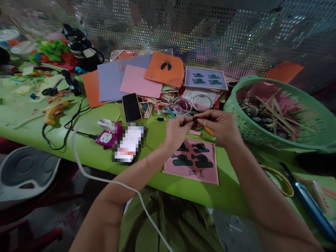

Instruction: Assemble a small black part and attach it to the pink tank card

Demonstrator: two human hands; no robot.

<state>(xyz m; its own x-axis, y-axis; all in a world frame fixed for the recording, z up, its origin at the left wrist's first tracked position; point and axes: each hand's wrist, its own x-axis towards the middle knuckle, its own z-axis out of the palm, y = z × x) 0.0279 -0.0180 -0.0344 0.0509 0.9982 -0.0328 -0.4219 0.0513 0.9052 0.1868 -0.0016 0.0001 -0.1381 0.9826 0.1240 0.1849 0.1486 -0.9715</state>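
My left hand (177, 132) and my right hand (219, 126) meet above the green table, fingertips pinched together on a small dark piece (194, 119). Its kind is too small to make out. Just below them lies a pink card (191, 172) with a pale stick border, bearing several dark green tank shapes and handwritten characters. The top of that card is partly hidden by my left hand. Behind my fingers are wire rings (201, 102), pens and thin wooden sticks (148, 110).
A green basket (233, 117) of sticks and stones stands right, near a blue cutter (309, 199) and yellow tape roll (290, 189). Left are a phone (131, 107), a lit phone (130, 141), a yellow glue gun (54, 112) and scissors (52, 89). A white cable (105, 180) crosses my left arm.
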